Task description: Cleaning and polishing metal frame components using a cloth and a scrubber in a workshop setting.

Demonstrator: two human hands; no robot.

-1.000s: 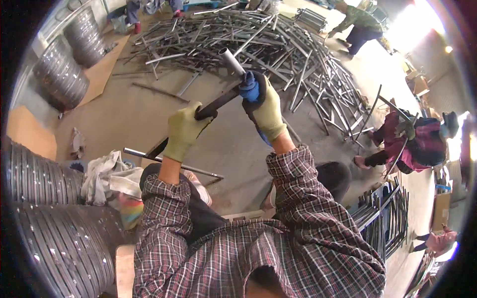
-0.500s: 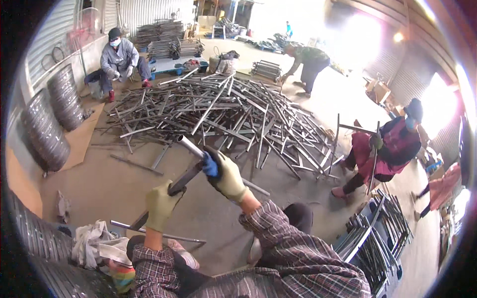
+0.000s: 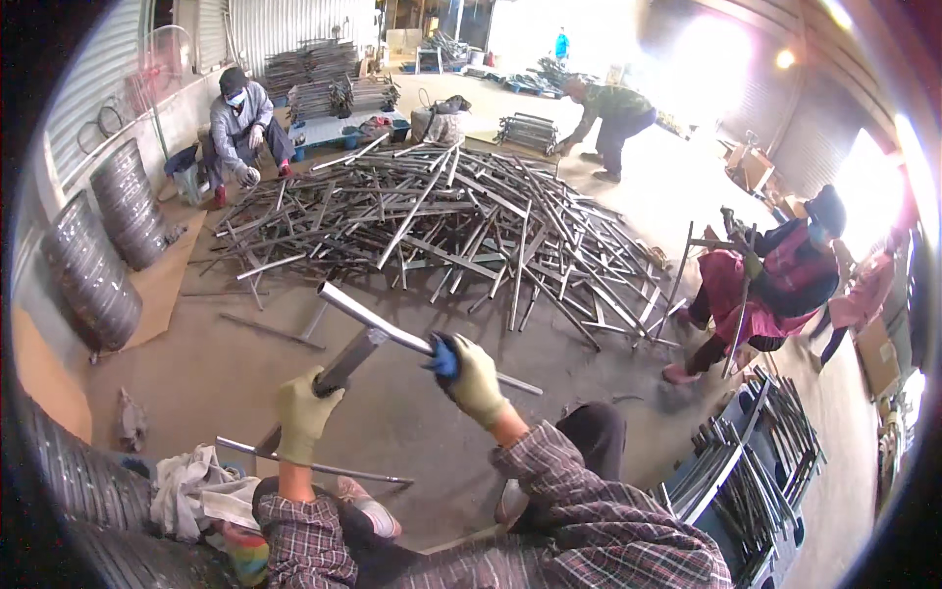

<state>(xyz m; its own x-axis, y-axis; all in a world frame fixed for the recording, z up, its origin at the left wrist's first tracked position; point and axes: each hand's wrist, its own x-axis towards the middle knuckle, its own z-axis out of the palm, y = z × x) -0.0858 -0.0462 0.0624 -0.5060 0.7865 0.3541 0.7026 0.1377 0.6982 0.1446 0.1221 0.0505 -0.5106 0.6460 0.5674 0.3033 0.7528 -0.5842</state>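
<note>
An H-shaped metal frame is tilted in front of me, its near tube (image 3: 314, 471) low by my shoes and its far tube (image 3: 368, 314) raised. In a pale yellow work glove, my left hand (image 3: 306, 412) is closed around the flat crossbar (image 3: 345, 365). My right hand (image 3: 471, 381), gloved in yellow with a dark palm, wraps the far tube. Something small and blue (image 3: 444, 359), perhaps a cloth or pad, is pressed against the tube under its fingers.
A large heap of metal frames (image 3: 442, 216) covers the floor ahead. Finished-looking stacks (image 3: 741, 481) lie at my right. Wrapped dark bundles (image 3: 83, 270) stand left; a grey rag (image 3: 191, 491) lies near my left arm. Co-workers sit left (image 3: 240, 128) and right (image 3: 785, 265); another bends over behind (image 3: 613, 118).
My right hand has moved right and a little down along the tube, baring more of its left end. My left hand has shifted slightly left. The co-worker on the right raised a hand over a frame.
</note>
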